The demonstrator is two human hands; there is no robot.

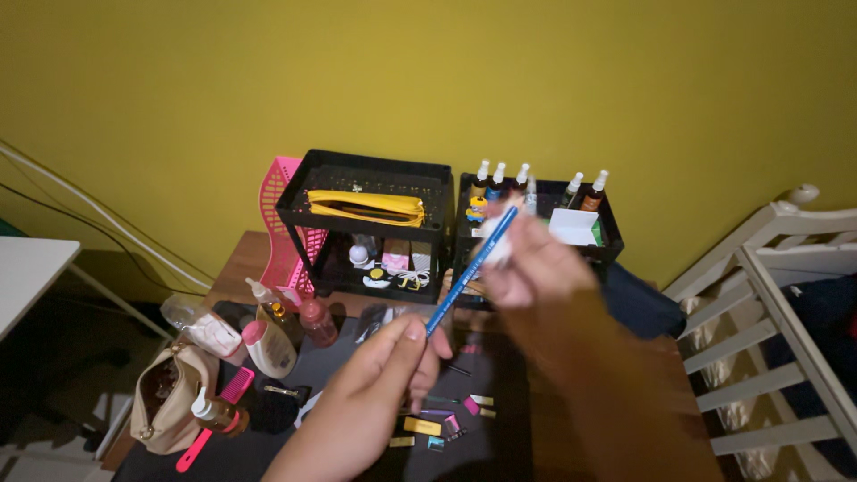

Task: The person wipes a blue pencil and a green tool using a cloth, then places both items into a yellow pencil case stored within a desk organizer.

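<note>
Left hand [379, 379] pinches the lower end of a blue pencil [470, 270], thumb on top, shaft angled up-right. Right hand [527, 263] is motion-blurred at the pencil's upper end, closed around something white — can't tell what. Both are over a cluttered dark desk [509, 437], in front of black organiser racks [366, 210].

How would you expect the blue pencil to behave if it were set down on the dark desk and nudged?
The blue pencil looks thin, straight and rigid, so it should stay stiff and feel light. Its slim shaft would probably roll when nudged. The left hand pinches its lower end while the blurred right hand is at the top, suggesting fingertips alone manage it.
</note>
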